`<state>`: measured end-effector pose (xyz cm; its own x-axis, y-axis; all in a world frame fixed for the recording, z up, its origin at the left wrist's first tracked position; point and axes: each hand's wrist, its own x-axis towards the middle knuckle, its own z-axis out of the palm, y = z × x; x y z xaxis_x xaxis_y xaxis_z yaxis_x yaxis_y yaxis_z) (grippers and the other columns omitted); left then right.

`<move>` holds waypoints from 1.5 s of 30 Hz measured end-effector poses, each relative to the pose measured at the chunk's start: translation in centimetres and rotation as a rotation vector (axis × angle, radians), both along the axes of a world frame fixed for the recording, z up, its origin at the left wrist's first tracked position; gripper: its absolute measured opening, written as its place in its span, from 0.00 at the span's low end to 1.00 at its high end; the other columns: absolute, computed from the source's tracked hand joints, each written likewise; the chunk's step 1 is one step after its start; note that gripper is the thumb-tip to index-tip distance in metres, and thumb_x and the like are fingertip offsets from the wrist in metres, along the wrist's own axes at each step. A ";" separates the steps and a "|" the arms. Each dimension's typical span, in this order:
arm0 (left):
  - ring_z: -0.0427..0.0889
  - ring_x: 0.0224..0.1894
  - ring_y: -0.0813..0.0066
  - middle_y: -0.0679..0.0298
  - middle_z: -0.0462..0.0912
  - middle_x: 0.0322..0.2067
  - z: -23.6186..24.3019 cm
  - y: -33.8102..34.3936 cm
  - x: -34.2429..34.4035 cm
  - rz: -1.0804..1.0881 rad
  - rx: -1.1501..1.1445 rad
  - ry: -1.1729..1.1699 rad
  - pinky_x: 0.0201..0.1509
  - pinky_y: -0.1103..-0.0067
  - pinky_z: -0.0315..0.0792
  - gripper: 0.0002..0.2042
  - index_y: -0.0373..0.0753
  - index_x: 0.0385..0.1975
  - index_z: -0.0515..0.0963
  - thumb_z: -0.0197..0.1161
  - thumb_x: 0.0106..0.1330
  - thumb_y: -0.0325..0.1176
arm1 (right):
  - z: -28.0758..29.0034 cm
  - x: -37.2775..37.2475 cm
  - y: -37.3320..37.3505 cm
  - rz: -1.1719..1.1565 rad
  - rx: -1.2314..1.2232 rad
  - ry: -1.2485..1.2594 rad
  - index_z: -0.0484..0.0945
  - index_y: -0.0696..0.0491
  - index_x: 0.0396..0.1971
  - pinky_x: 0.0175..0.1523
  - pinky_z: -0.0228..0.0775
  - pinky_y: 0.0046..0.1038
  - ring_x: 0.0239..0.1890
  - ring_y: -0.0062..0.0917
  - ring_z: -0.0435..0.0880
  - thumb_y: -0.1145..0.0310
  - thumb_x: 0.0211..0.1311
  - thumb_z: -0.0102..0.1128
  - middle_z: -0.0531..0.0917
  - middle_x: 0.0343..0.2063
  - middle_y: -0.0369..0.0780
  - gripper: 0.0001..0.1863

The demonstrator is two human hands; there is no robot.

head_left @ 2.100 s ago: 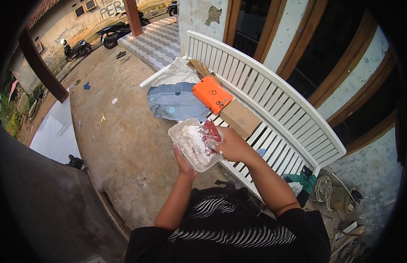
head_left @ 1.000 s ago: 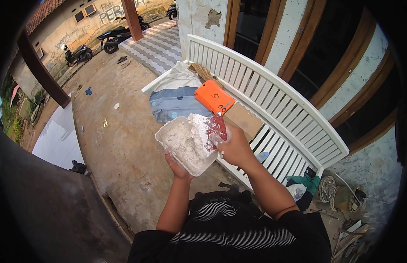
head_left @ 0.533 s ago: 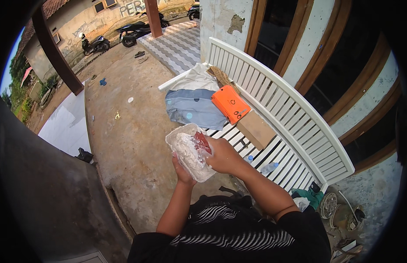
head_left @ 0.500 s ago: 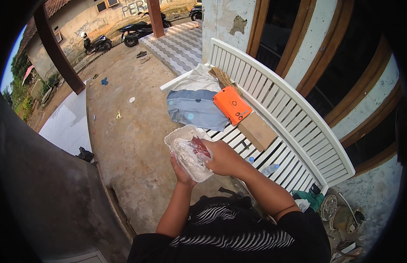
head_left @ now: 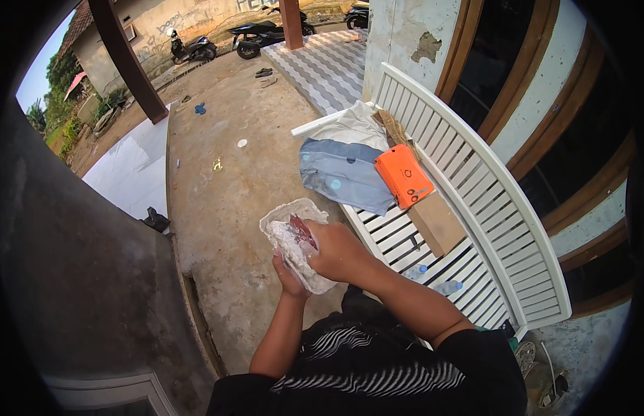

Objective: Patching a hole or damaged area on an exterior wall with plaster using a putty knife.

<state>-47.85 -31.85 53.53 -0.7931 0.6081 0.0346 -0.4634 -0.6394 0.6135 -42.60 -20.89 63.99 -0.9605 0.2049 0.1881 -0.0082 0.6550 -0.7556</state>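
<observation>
My left hand (head_left: 289, 279) grips a white plastic tub (head_left: 316, 285) from its lower left side, holding it tilted in front of my body. Whitish powder or paste (head_left: 283, 240) coats the inside of the tub and its rim. Over the tub's right side, my right hand (head_left: 336, 249) is closed on a flat dark-red piece (head_left: 302, 232), streaked with white, that reaches into the white stuff. I cannot make out exactly what this red piece is. My right fingers partly hide it and the tub's right wall.
To the right stands a white slatted bench (head_left: 537, 260) bearing a grey-blue bag (head_left: 339, 170), an orange box (head_left: 403, 177), a brown cardboard box (head_left: 438, 225) and plastic bottles (head_left: 448, 287). A dark wall (head_left: 93, 277) rises on the left. Motorbikes (head_left: 263, 38) stand farther off.
The bench and surroundings have shifted rightward in view. Both hands still hold the tub and the red piece; the right hand and red piece have moved slightly left within the tub.
</observation>
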 end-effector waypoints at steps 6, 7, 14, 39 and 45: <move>0.67 0.61 0.61 0.57 0.67 0.60 -0.9 1.0 -3.8 -0.016 0.163 0.051 0.66 0.66 0.60 0.35 0.39 0.64 0.58 0.41 0.64 0.59 | 1.5 -3.3 4.2 0.172 -0.122 0.030 0.75 0.58 0.41 0.38 0.70 0.38 0.33 0.50 0.78 0.71 0.48 0.56 0.80 0.28 0.53 0.17; 0.68 0.61 0.61 0.57 0.67 0.60 -0.8 1.6 -4.5 -0.047 0.203 0.081 0.65 0.66 0.61 0.35 0.39 0.64 0.59 0.40 0.64 0.59 | 2.1 -3.9 5.0 0.211 -0.138 0.032 0.75 0.58 0.41 0.38 0.70 0.38 0.33 0.50 0.78 0.71 0.48 0.57 0.80 0.28 0.52 0.17; 0.68 0.61 0.58 0.57 0.67 0.60 1.3 6.8 -10.4 0.159 0.094 -0.138 0.65 0.64 0.61 0.36 0.40 0.64 0.59 0.39 0.64 0.61 | 3.7 -8.6 10.2 0.124 -0.128 0.009 0.74 0.61 0.39 0.40 0.69 0.42 0.35 0.52 0.77 0.69 0.53 0.55 0.79 0.29 0.55 0.14; 0.74 0.53 0.63 0.60 0.74 0.52 -2.2 13.0 -38.8 0.133 0.002 -0.150 0.57 0.67 0.69 0.31 0.41 0.57 0.66 0.37 0.67 0.60 | -1.6 -36.8 14.6 0.276 -0.064 -0.080 0.73 0.59 0.43 0.40 0.70 0.41 0.34 0.50 0.79 0.71 0.51 0.55 0.80 0.30 0.54 0.17; 0.71 0.58 0.59 0.57 0.70 0.57 -1.5 11.6 -46.5 0.052 -0.015 -0.140 0.62 0.64 0.66 0.34 0.39 0.63 0.60 0.37 0.66 0.59 | 3.0 -42.0 15.4 -0.008 -0.195 -0.023 0.74 0.58 0.39 0.41 0.70 0.40 0.35 0.51 0.78 0.72 0.48 0.54 0.80 0.31 0.54 0.15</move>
<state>-94.31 -20.24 52.02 -0.8197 0.5660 -0.0873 -0.5120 -0.6561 0.5544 -84.62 -5.45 67.03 -0.9624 0.2425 0.1224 0.0148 0.4966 -0.8679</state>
